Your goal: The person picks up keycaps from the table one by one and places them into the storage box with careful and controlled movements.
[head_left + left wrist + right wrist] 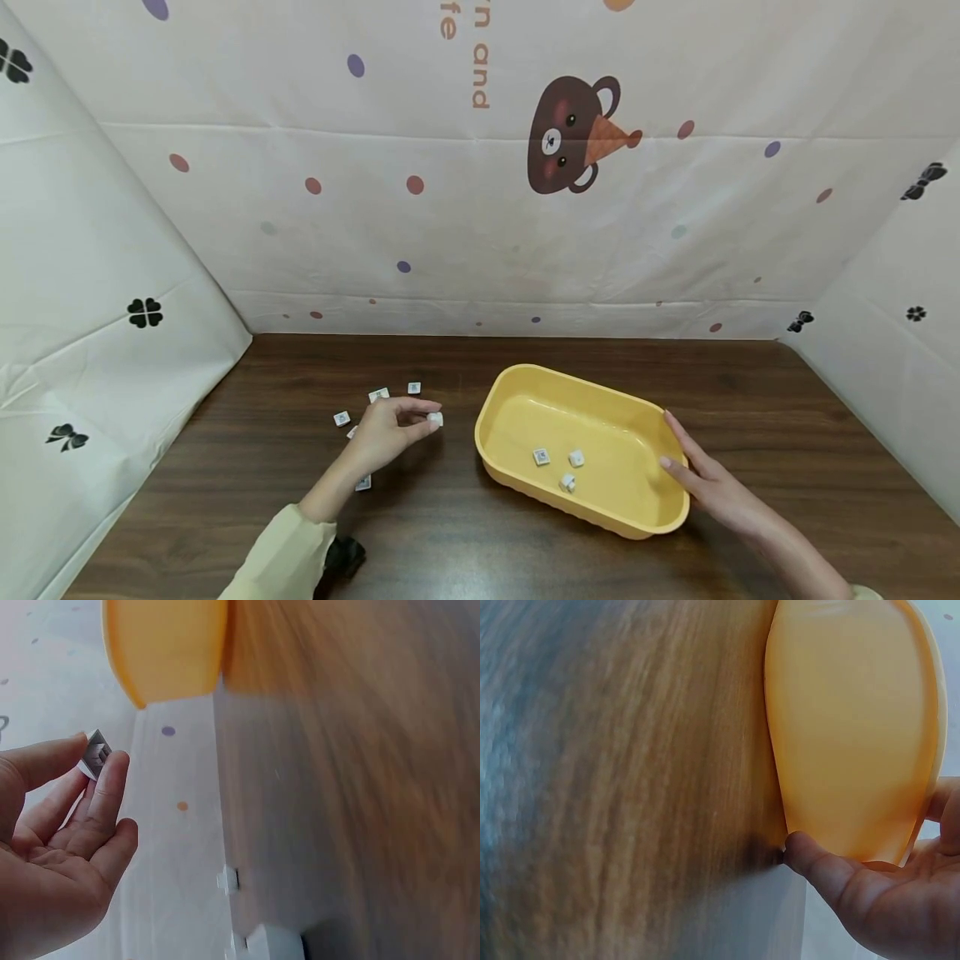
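Note:
My left hand (pixel 386 433) pinches a small white keycap (pixel 95 755) between thumb and fingertips. Its hollow underside shows in the left wrist view. In the head view the hand is just left of a yellow plastic bin (pixel 517 374), over the dark wooden table. Three white keycaps lie on the bin floor, one of them (pixel 542 457) face up. My right hand (pixel 708 479) grips the bin's right end, with the thumb at the rim and the fingers round the outer side, as the right wrist view shows.
Several loose keycaps (pixel 342 418) lie on the table (pixel 435 533) around and behind the left hand, some partly covered by it. A black object (pixel 345 557) is beside the left sleeve. White patterned sheets (pixel 480 225) stand at the back and both sides.

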